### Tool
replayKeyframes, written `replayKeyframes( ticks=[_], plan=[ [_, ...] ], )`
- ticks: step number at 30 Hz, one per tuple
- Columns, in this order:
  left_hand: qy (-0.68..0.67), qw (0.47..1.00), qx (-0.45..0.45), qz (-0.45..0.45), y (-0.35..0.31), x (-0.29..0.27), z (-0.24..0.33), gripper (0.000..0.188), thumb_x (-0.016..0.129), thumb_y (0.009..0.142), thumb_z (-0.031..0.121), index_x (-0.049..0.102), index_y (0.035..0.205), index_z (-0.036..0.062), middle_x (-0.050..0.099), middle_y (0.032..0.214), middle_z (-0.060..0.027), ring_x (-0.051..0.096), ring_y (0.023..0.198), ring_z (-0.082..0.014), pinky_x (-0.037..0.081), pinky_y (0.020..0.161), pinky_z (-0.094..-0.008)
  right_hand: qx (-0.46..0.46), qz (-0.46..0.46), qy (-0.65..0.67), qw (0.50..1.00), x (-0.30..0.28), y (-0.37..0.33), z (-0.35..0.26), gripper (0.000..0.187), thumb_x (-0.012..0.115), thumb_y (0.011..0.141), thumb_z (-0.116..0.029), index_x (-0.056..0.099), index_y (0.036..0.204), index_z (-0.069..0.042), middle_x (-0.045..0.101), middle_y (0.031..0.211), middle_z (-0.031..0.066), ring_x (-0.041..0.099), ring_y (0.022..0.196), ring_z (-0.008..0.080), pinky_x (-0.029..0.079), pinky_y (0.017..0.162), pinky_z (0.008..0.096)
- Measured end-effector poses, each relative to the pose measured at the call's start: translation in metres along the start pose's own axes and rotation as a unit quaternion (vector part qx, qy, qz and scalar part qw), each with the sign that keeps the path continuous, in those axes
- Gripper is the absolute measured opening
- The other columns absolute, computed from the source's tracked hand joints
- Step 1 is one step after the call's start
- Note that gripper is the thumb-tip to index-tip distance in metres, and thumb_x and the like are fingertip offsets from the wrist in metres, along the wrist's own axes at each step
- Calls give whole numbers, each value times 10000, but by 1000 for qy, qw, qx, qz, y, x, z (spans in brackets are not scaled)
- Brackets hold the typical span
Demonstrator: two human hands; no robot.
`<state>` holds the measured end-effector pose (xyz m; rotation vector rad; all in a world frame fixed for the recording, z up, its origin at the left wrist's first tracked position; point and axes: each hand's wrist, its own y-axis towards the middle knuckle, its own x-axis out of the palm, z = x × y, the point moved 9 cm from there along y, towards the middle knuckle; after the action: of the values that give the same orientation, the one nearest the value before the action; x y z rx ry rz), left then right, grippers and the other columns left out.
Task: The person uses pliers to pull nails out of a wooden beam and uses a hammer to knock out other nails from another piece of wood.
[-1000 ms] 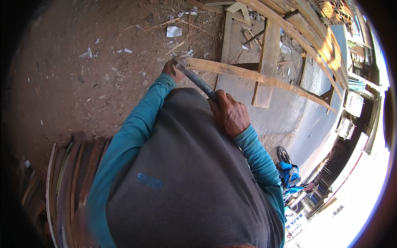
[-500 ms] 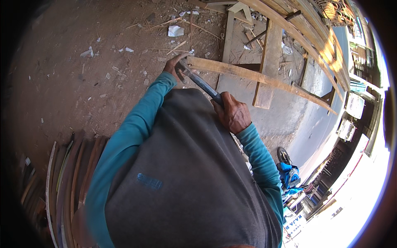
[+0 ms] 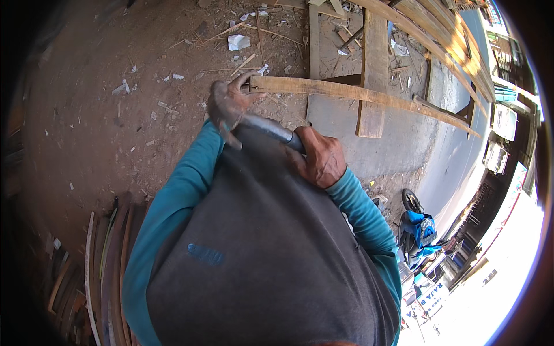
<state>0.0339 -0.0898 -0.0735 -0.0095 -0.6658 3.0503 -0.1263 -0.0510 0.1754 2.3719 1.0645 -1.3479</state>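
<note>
A long, curved wooden strip runs from my left hand toward the right, lying over a wider board. My left hand grips its near-left end, fingers around the tip; the hammer partly covers this hand. A small dark spot, perhaps a nail, shows at the strip's end. My right hand is closed round the dark handle of a claw hammer. The hammer's head is smeared by motion and lies just in front of my left hand, apart from the strip's end.
A wide board and stacked long timbers lie at the upper right. Wood scraps and white paper litter the dirt ground. Curved wooden pieces stand at the lower left. A blue motorbike is parked at the right.
The hammer head has swung left and toward me, away from the strip's end. My right hand has shifted slightly left; my left hand stays at the strip. The whole view has shifted a little.
</note>
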Motion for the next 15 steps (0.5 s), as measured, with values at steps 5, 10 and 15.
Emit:
replayKeyframes(
  ticks=[5, 10, 15],
  plan=[
    [17, 988, 120, 91, -3, -19, -19, 698, 913, 669, 193, 615, 1299, 141, 682, 1200, -112, 657, 1114, -228, 554, 943, -353, -165, 56, 54, 983, 10, -8, 7, 321, 706, 874, -296, 529, 976, -48, 618, 777, 148, 645, 664, 375, 499, 595, 473],
    [88, 981, 137, 107, 2, -21, 0, 694, 902, 670, 169, 606, 1295, 119, 674, 1212, -125, 666, 1105, -246, 546, 952, -366, 164, -72, -78, 981, 55, -17, 106, 391, 599, 944, -429, 516, 1026, -56, 682, 848, 231, 669, 787, 433, 521, 678, 503],
    [125, 972, 180, 88, -9, -17, 16, 637, 877, 700, 164, 590, 1262, 76, 669, 1192, -128, 658, 1098, -270, 537, 951, -391, 268, 11, 47, 962, 48, -62, 106, 372, 613, 935, -398, 534, 1004, -41, 680, 824, 249, 666, 799, 454, 524, 714, 518]
  ],
)
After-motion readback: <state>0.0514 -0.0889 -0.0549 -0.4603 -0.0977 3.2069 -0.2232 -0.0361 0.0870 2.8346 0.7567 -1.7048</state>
